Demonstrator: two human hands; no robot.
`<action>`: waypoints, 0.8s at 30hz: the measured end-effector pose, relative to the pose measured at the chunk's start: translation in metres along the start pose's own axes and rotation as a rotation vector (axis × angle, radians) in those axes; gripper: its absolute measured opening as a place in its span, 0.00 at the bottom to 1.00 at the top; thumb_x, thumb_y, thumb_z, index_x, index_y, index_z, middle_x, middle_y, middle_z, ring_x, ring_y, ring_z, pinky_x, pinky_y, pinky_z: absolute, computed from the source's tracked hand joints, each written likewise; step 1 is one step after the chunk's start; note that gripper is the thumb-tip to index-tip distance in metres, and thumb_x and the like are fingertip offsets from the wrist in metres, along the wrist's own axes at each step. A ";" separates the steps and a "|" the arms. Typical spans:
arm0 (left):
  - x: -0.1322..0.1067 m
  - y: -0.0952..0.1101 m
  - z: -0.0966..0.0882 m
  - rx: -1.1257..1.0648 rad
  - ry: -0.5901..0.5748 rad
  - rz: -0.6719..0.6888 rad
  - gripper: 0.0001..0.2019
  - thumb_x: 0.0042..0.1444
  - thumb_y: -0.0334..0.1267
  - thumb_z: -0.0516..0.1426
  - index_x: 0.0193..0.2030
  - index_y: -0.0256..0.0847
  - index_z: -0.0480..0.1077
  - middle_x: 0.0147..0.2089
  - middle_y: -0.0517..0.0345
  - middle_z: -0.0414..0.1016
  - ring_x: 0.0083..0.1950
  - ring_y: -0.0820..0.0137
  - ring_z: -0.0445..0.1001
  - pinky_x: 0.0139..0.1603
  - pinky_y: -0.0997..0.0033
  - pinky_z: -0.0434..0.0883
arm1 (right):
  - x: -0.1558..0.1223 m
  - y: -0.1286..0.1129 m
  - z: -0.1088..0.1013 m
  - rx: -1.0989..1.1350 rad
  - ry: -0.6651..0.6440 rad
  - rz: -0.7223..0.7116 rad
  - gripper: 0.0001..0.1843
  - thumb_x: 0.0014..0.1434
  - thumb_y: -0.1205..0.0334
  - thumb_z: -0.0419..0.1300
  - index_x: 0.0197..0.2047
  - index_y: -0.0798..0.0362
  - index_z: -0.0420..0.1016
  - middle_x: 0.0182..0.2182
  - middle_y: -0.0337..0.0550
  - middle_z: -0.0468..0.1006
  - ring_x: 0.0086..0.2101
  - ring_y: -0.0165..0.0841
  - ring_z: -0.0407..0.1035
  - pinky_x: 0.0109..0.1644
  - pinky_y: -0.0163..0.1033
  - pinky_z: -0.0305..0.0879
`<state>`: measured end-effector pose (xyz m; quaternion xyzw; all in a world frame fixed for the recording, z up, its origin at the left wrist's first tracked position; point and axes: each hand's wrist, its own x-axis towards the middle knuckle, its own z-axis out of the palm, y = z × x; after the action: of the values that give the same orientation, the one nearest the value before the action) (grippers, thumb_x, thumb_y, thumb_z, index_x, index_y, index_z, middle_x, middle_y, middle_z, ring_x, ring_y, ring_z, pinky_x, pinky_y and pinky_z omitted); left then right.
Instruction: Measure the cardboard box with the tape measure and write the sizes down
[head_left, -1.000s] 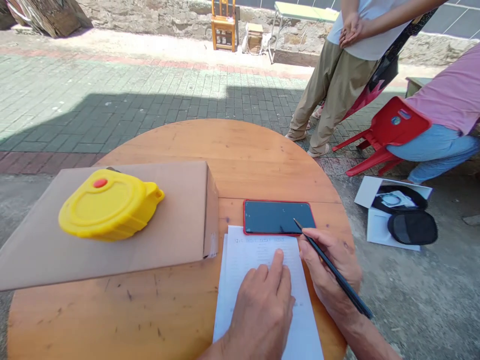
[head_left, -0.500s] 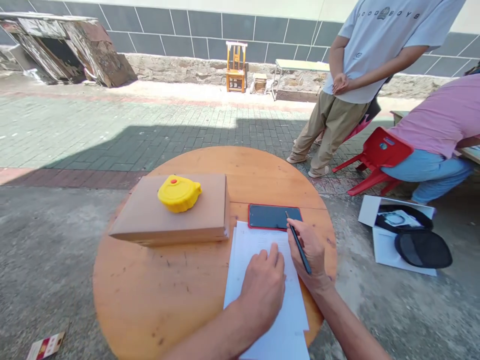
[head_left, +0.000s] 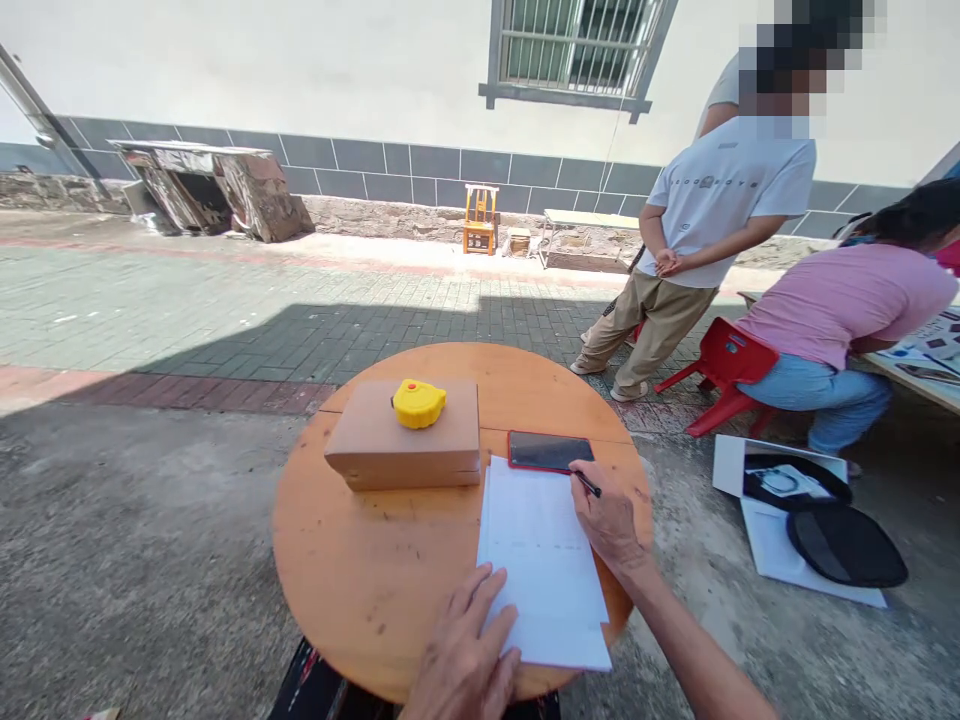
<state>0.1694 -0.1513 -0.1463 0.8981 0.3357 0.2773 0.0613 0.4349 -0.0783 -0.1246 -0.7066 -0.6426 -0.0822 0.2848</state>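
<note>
White papers (head_left: 541,575) with faint print lie stacked a little unevenly on a round wooden table (head_left: 360,560). My right hand (head_left: 611,515) grips a dark pen (head_left: 589,485) at the papers' upper right, beside a phone (head_left: 551,450) in a red case. Near the papers' lower left edge, my left hand (head_left: 472,645) is open with its fingers spread; whether it presses on the sheets I cannot tell. A brown cardboard box (head_left: 405,465) rests on the table's left part. On top of it sits a yellow tape measure (head_left: 420,404) with a red button.
Right of the table, an open white box (head_left: 776,575) with a black pouch (head_left: 847,545) is on the ground. Beyond it, a person in pink (head_left: 847,300) sits on a red chair (head_left: 731,365). Another person (head_left: 697,230) stands behind the table, hands clasped at the back.
My view has tilted up. My left hand has drawn back from the middle of the papers towards their lower left edge, fingers spreading. My right hand still holds the pen, now tilted differently.
</note>
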 end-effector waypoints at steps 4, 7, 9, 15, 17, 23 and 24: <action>-0.010 -0.011 -0.013 -0.031 0.031 -0.088 0.10 0.58 0.35 0.56 0.47 0.41 0.71 0.57 0.46 0.72 0.58 0.57 0.70 0.52 0.55 0.75 | -0.010 -0.005 -0.027 -0.231 -0.162 0.037 0.09 0.56 0.72 0.53 0.31 0.55 0.75 0.29 0.50 0.78 0.35 0.42 0.72 0.41 0.42 0.61; -0.008 -0.010 -0.014 -0.063 0.054 -0.136 0.09 0.58 0.37 0.56 0.45 0.41 0.72 0.55 0.46 0.73 0.55 0.58 0.72 0.52 0.53 0.74 | -0.011 -0.010 -0.038 -0.350 -0.255 0.088 0.10 0.50 0.76 0.54 0.31 0.58 0.77 0.28 0.56 0.79 0.34 0.44 0.73 0.39 0.42 0.60; -0.008 -0.007 -0.013 -0.078 0.065 -0.157 0.09 0.58 0.36 0.56 0.45 0.41 0.72 0.55 0.47 0.73 0.55 0.58 0.71 0.54 0.52 0.73 | -0.011 -0.015 -0.039 -0.383 -0.303 0.127 0.11 0.50 0.74 0.55 0.33 0.59 0.78 0.26 0.56 0.79 0.31 0.44 0.74 0.36 0.41 0.60; -0.010 -0.005 -0.011 -0.076 0.049 -0.165 0.10 0.59 0.34 0.55 0.46 0.40 0.72 0.55 0.47 0.73 0.54 0.58 0.71 0.54 0.52 0.72 | -0.043 -0.033 -0.038 -0.317 -0.307 0.183 0.18 0.60 0.64 0.52 0.51 0.54 0.75 0.31 0.48 0.82 0.32 0.38 0.76 0.32 0.36 0.63; -0.009 -0.005 -0.011 -0.072 0.044 -0.163 0.09 0.59 0.34 0.54 0.46 0.40 0.72 0.55 0.47 0.73 0.55 0.58 0.71 0.55 0.52 0.71 | -0.067 -0.035 -0.036 -0.234 -0.225 0.188 0.18 0.62 0.63 0.50 0.51 0.53 0.74 0.33 0.45 0.82 0.33 0.36 0.76 0.33 0.35 0.65; -0.009 -0.006 -0.010 -0.057 0.038 -0.146 0.09 0.61 0.34 0.54 0.47 0.40 0.71 0.55 0.47 0.72 0.56 0.57 0.70 0.55 0.51 0.70 | -0.116 -0.033 -0.026 -0.030 0.039 0.091 0.14 0.64 0.61 0.50 0.40 0.53 0.77 0.33 0.46 0.80 0.35 0.37 0.73 0.41 0.40 0.68; -0.010 -0.006 -0.010 -0.052 0.039 -0.140 0.09 0.61 0.34 0.54 0.47 0.40 0.71 0.55 0.47 0.72 0.55 0.57 0.70 0.54 0.51 0.71 | -0.116 -0.033 -0.025 -0.033 0.024 0.093 0.14 0.64 0.62 0.50 0.40 0.53 0.77 0.34 0.46 0.80 0.36 0.37 0.73 0.42 0.40 0.68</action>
<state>0.1548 -0.1537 -0.1444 0.8649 0.3918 0.2985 0.0972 0.3914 -0.1906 -0.1498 -0.7393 -0.6041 -0.0878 0.2842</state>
